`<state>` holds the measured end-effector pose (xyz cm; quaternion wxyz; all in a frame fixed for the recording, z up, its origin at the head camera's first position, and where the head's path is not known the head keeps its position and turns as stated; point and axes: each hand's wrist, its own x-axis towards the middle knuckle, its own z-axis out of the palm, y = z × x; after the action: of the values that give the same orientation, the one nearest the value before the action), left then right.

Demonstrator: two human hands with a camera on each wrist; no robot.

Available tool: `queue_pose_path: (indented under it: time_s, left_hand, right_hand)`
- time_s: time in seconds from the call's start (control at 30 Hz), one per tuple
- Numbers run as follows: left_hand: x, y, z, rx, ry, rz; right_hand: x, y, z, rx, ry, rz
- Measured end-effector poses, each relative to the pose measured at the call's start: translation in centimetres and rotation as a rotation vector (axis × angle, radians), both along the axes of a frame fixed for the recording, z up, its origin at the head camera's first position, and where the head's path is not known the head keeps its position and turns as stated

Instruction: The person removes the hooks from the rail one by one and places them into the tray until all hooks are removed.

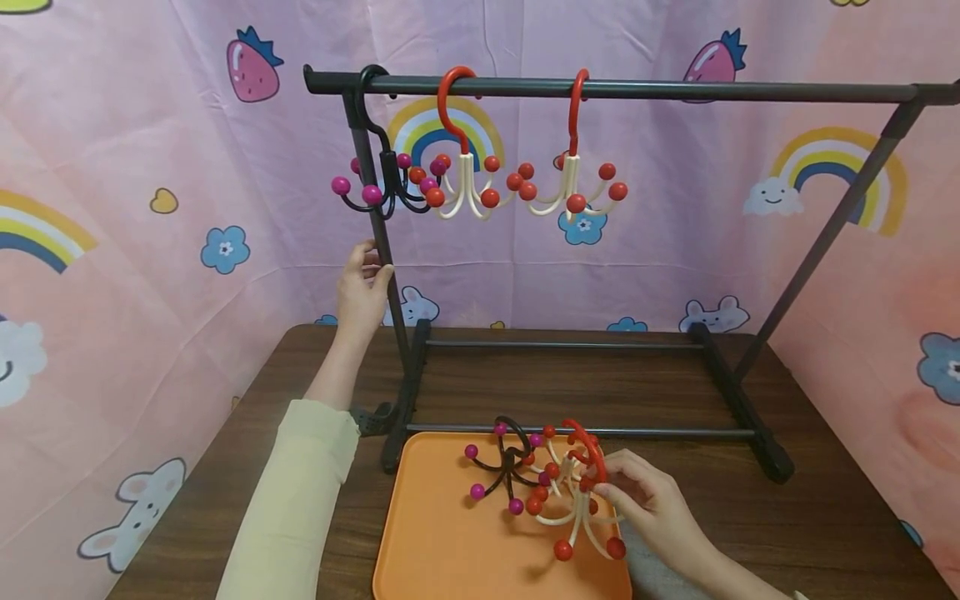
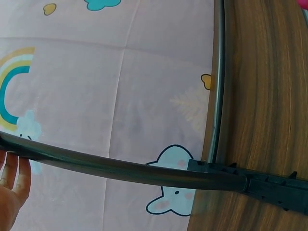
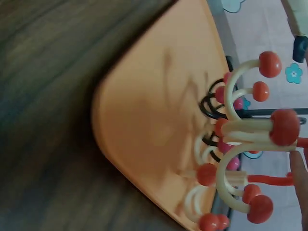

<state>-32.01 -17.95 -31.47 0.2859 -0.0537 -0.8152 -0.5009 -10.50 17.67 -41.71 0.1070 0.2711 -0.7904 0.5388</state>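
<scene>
My left hand [image 1: 360, 292] grips the slanting left post [image 1: 386, 250] of a black rack, also seen in the left wrist view. At the tray's right side, my right hand [image 1: 652, 500] pinches a cream multi-arm hook hanger [image 1: 582, 510] by its red hook; red balls tip its arms. It tilts over the orange tray [image 1: 442, 550], overlapping a second cream hanger [image 1: 553, 454] in the head view. Beside them lies a black hanger with magenta balls [image 1: 508, 460]. In the right wrist view, the held hanger [image 3: 245, 126] is close up, a finger [image 3: 299, 187] at its hook's base.
On the rack's top rail [image 1: 675, 90] hang a black hanger [image 1: 388, 179] at the left and two cream-and-red ones, the nearer [image 1: 467, 177] overlapping it and the other [image 1: 570, 179] further right. The rack's base feet [image 1: 738, 404] stand on the brown table [image 1: 810, 533], behind the tray.
</scene>
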Motion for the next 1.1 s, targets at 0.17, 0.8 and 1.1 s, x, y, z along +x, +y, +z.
queue_pose_path:
  time_s: [0.17,0.8,1.1]
  left_hand:
    - [0.1,-0.1,0.0,0.003,0.002,-0.003]
    - [0.3,0.0,0.1,0.006,-0.006,-0.002]
    - [0.2,-0.1,0.1,0.001,-0.001,0.012]
  right_hand:
    - [0.3,-0.5,-1.3,-0.012,0.002,0.001]
    - [1.2,-0.3,-5.3,0.092,0.219,0.064]
    - [0.6,0.6,-2.1,0.204,0.236,0.078]
